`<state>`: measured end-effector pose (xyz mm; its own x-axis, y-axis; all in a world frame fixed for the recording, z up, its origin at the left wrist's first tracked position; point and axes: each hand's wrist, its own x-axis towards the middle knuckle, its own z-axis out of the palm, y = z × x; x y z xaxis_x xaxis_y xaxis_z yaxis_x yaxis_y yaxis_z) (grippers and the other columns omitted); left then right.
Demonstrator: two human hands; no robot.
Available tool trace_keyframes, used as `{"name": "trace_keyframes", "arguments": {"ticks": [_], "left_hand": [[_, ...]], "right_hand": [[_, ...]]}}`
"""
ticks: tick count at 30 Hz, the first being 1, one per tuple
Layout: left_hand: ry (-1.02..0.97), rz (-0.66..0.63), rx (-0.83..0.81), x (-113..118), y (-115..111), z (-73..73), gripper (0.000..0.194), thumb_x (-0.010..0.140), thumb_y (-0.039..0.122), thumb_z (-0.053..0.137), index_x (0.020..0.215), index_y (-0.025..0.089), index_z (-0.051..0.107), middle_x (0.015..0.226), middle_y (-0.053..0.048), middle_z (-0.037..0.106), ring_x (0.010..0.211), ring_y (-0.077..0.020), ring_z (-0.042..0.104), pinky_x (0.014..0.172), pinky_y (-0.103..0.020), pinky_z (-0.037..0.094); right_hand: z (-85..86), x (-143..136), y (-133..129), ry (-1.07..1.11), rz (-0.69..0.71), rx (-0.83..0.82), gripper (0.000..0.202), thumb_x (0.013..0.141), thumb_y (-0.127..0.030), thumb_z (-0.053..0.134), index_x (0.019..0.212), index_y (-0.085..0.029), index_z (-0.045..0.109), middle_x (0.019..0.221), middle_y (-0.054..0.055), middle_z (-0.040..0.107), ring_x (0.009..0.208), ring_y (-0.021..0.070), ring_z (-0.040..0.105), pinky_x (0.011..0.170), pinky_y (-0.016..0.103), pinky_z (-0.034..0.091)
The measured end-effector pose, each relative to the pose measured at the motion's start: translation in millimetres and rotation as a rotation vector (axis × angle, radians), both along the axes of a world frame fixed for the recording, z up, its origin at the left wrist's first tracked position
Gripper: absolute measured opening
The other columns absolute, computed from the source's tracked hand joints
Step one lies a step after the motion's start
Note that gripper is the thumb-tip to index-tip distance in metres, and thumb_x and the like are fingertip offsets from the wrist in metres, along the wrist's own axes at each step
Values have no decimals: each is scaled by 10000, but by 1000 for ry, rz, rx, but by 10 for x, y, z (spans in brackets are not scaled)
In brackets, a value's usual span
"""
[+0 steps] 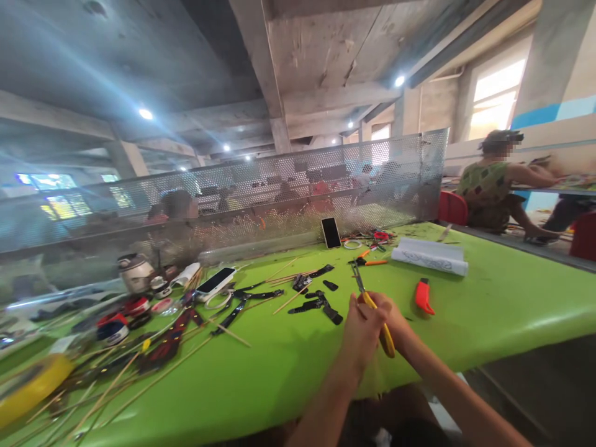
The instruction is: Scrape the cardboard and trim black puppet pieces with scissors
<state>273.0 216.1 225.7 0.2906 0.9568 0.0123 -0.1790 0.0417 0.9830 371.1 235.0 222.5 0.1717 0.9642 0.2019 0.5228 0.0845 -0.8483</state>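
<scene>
My right hand [387, 312] is closed around a pair of yellow-handled scissors [387, 343]. Their narrow metal blades point away from me, over the green table. My left hand [364, 327] is closed too and presses against the right one at the handles. Whatever its fingers pinch is hidden. Just left of my hands lie black patterned strips [319, 303] and a small black piece [330, 285]. Beyond the blade tips rests an orange-handled tool [375, 262]. To the right lies a red utility knife [423, 297].
A rolled white sheet [431, 256] lies at the back right. One phone [331, 233] leans upright near the perforated metal screen [279, 198]; another phone [216, 280] lies farther left. Thin sticks, jars and yellow tape [51, 375] crowd the left side. A person [488, 180] sits at right.
</scene>
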Motion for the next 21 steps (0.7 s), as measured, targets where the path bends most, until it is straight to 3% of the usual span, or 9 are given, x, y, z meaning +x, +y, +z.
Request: {"name": "trace_keyframes", "arguments": {"ticks": [7,21], "left_hand": [[-57,-59,-7,194,63,-28,513,672,380,721,1088,130,553,923,-77,675,877,-222,662,779,-284,498],[-78,-6,86,125,37,-128,536,692,287,650,1171,91,507,1107,-148,644,1037,-256,627,896,-309,477]], "right_hand": [[-32,109,-34,114,19,47,238,654,-395,505,547,-182,512,542,33,556,535,165,501,524,269,384],[-78,13,-85,164,-16,104,250,650,-331,488,654,-129,636,593,45,611,607,183,551,550,249,395]]}}
